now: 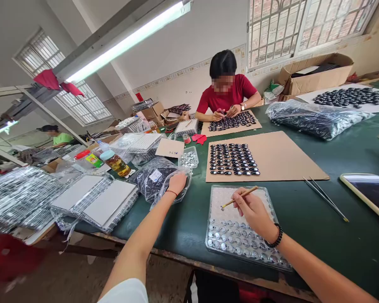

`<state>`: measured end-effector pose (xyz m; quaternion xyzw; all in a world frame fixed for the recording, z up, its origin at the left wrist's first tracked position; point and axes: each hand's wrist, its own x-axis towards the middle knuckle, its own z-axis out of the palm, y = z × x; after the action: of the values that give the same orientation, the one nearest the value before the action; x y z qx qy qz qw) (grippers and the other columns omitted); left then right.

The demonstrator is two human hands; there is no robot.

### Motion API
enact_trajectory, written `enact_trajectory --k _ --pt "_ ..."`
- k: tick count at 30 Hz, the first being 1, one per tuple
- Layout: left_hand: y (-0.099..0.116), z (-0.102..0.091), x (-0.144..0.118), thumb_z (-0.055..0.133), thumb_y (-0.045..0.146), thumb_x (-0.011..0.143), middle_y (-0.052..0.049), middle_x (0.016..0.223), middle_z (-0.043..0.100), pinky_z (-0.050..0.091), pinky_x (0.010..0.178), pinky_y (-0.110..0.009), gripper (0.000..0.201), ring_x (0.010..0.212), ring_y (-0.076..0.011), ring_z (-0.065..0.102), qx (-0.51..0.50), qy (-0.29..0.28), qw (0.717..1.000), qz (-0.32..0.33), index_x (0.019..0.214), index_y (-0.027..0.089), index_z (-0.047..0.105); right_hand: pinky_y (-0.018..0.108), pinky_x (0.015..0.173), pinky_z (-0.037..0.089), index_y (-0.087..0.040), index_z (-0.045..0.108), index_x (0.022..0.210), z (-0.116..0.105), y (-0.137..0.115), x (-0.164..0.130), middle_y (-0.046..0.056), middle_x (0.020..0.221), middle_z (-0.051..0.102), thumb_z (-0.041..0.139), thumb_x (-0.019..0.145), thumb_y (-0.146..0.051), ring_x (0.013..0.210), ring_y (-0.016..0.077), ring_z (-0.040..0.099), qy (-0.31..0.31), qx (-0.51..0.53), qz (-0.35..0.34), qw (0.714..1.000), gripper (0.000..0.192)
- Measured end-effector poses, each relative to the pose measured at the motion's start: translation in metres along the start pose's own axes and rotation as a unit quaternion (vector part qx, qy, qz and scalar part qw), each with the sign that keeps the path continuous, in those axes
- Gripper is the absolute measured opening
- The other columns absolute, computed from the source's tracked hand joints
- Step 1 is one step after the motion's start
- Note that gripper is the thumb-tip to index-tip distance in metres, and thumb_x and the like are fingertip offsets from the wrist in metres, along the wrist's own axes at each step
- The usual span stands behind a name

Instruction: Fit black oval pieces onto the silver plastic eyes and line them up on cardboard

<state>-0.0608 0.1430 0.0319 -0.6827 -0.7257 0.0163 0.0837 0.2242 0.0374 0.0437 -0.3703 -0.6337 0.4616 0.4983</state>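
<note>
A slim wooden stick (244, 195) is held in the right hand (252, 208), pinched between thumb and curled fingers, its lower tip, where a small shiny bit shows, pointed over a clear tray (221, 197) on the green table (183, 227). Rows of round silver pieces (223, 246) are set in the tray's nearer part. The left hand (177, 183) is placed in the mouth of a clear plastic bag (142, 182) with dark contents; its fingertips are hidden, so whether anything is grasped cannot be told. A white label (155, 175) is stuck on the bag, its print too small to be read; handwriting on a brown card (166, 147) is likewise illegible. The left arm is stretched forward, and the right is angled in from the lower right corner.
</note>
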Motion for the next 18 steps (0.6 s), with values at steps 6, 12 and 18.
enact_trajectory --k 6,12,18 --pt "0.001 0.000 -0.011 0.025 0.031 0.088 -0.018 0.120 0.042 0.043 0.077 -0.035 0.038 0.103 -0.0264 0.048 0.040 -0.010 0.999 -0.015 0.114 0.013 0.045 0.022 0.042 0.032 -0.015 0.049 0.073 0.002 0.001 -0.002 0.001 0.064 0.047 0.038 0.089 -0.042 0.046 0.0094 0.041 -0.006 0.002 -0.003 1.000 0.033" --pt "0.004 -0.004 -0.015 0.026 0.033 0.089 -0.015 0.108 0.052 0.044 0.072 -0.031 0.037 0.089 -0.0217 0.057 0.038 -0.036 0.999 -0.012 0.113 0.014 0.046 0.022 0.041 0.031 -0.016 0.048 0.075 0.000 0.003 0.000 0.001 0.061 0.048 0.038 0.088 -0.044 0.045 0.0105 0.041 0.002 -0.007 0.009 1.000 0.033" --pt "-0.005 -0.001 -0.012 0.036 0.038 0.086 -0.010 0.097 0.058 0.045 0.074 -0.039 0.040 0.085 -0.0192 0.057 0.043 -0.053 0.996 -0.056 0.115 0.012 0.045 0.022 0.042 0.033 -0.016 0.048 0.075 0.002 0.002 -0.003 0.001 0.062 0.049 0.038 0.088 -0.044 0.047 0.0109 0.042 -0.005 -0.009 -0.007 1.000 0.032"
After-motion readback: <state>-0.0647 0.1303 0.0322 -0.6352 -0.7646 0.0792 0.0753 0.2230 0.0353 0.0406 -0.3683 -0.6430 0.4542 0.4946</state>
